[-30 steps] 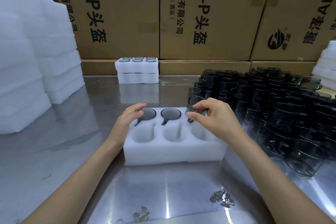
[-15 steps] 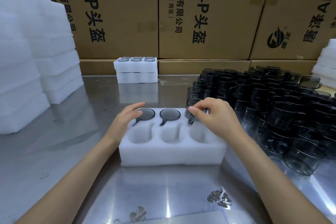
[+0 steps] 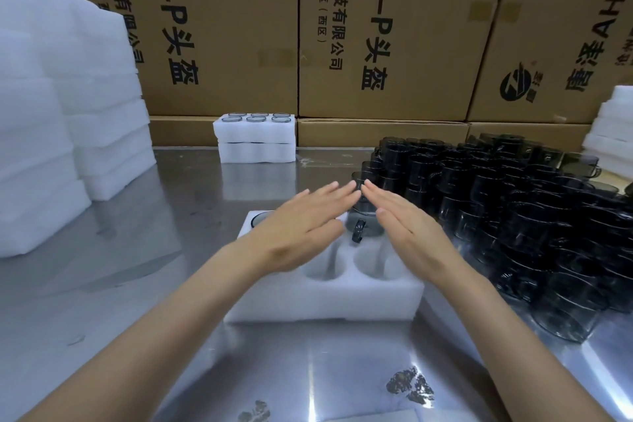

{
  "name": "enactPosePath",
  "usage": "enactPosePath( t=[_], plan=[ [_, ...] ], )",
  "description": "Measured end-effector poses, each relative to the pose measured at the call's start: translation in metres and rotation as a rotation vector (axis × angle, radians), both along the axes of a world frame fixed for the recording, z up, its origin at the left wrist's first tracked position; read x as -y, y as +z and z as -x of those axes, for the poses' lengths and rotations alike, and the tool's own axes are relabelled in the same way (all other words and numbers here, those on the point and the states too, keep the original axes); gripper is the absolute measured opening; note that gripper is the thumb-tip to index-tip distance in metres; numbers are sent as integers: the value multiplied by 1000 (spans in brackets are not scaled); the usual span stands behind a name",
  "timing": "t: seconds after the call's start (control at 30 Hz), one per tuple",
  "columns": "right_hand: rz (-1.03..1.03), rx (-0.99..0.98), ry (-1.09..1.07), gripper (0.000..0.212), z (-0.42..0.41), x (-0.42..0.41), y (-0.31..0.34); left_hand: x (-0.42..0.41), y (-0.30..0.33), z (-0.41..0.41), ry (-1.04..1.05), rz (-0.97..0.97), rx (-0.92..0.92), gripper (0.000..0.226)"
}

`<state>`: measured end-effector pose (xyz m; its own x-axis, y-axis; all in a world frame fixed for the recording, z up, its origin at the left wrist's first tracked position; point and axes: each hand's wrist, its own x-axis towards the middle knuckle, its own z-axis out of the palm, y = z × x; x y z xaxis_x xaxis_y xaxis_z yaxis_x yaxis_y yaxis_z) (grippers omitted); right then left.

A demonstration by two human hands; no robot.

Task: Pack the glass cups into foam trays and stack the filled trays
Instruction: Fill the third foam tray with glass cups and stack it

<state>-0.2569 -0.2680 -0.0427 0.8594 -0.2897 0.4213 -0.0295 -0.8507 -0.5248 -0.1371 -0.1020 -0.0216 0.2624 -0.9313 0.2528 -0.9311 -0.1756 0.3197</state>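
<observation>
Hovering over the far row of the foam tray [image 3: 325,298], the left hand [image 3: 301,226] and the right hand [image 3: 404,226] are both lying flat with fingers straight, each grip released and holding nothing, their fingertips nearly meeting above the tray. A glass cup [image 3: 364,228] is sitting in the tray's far right pocket, its dark handle pointing toward the person; another cup's rim [image 3: 260,216] is showing at the far left pocket. Two near pockets are showing open. The tray is resting on the steel tabletop [image 3: 137,284]. Loose dark cups [image 3: 513,216] are crowding the right side, and two filled trays [image 3: 255,137] are standing stacked by the cardboard boxes [image 3: 376,27].
</observation>
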Motion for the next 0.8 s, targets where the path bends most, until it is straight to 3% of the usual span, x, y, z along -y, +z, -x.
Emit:
enactPosePath(
  t=[0.23, 0.33, 0.53, 0.63, 0.8],
  plan=[
    [147, -246, -18, 50, -1, -2, 0, 1, -9, -1, 36, -82, 23, 68],
    [105, -373, 26, 49, -1, 2, -2, 6, -8, 0, 60, -161, 14, 69],
    [100, -427, 80, 49, -8, 6, -2, 6, -7, 0, 68, -179, -16, 70],
    [-36, -376, 110, 47, -7, 8, -3, 6, -13, 0, 71, -189, 16, 59],
    [-441, -58, 125, 40, -6, 1, -13, 5, -19, 1, 105, -64, 64, 44]
  ],
)
